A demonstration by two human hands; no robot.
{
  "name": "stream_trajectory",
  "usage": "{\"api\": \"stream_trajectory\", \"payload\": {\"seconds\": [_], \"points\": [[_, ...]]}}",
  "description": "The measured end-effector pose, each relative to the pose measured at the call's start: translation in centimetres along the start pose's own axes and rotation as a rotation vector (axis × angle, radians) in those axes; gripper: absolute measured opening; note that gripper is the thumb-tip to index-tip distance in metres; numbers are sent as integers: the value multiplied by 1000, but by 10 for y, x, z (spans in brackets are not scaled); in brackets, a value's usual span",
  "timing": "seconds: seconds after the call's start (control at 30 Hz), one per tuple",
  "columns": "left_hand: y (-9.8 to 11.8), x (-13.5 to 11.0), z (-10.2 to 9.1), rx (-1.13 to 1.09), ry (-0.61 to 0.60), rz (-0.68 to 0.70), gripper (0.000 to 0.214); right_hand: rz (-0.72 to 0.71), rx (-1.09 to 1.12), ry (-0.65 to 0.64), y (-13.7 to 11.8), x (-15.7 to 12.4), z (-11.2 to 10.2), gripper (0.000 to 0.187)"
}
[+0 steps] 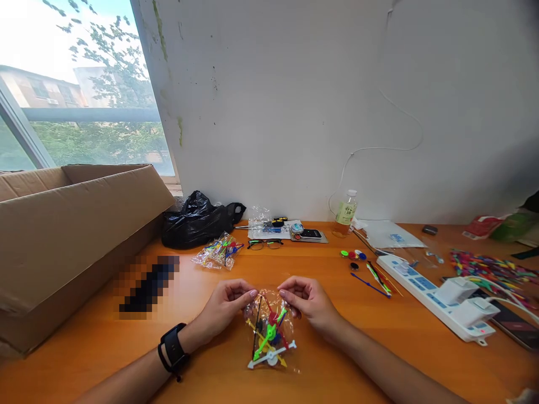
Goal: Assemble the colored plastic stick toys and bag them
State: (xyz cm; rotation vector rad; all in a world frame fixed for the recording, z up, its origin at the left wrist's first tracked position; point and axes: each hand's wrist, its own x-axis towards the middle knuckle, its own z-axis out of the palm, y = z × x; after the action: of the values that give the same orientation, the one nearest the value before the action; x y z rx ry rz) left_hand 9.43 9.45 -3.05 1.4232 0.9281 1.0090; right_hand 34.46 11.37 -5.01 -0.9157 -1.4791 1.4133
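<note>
A small clear plastic bag of coloured plastic sticks and discs (270, 334) lies on the orange table (379, 331) in front of me. My left hand (225, 306), with a black watch on its wrist, pinches the bag's top edge on the left. On the right side of that same edge, my right hand (309, 300) pinches it too. Both hands have their fingers closed on the plastic. A second filled bag (219, 252) lies further back, left of centre.
A large open cardboard box (71, 235) fills the left side. A black plastic bag (197, 221), glasses (265, 244), a bottle (346, 212) and small items line the wall. A white power strip (438, 294), loose coloured sticks (373, 278) and a pile of them (484, 264) lie right.
</note>
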Motion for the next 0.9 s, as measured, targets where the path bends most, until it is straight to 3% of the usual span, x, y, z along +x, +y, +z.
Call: {"api": "stream_trajectory", "payload": {"seconds": [0.1, 0.2, 0.3, 0.4, 0.5, 0.6, 0.73, 0.9], "points": [[1, 1, -5, -2, 4, -20, 44, -4, -2, 64, -4, 3, -5, 46], [1, 0, -8, 32, -73, -63, 44, -1, 23, 98, -7, 6, -10, 45], [-1, 1, -7, 101, -123, -70, 45, 35, 29, 64, -4, 6, -9, 45], [-3, 2, -5, 130, -82, -48, 48, 69, -17, 8, 0, 5, -5, 46], [-2, 2, -4, 112, -76, -41, 48, 40, -27, 44, 0, 4, -3, 46], [0, 1, -3, 114, -143, -79, 44, 10, 15, 110, -3, 4, -3, 45], [2, 1, -2, 129, -143, -93, 39, 14, 111, 163, -6, 3, -2, 43], [3, -2, -1, 113, -229, -129, 37, 46, 229, 171, -5, 1, 2, 38]]}}
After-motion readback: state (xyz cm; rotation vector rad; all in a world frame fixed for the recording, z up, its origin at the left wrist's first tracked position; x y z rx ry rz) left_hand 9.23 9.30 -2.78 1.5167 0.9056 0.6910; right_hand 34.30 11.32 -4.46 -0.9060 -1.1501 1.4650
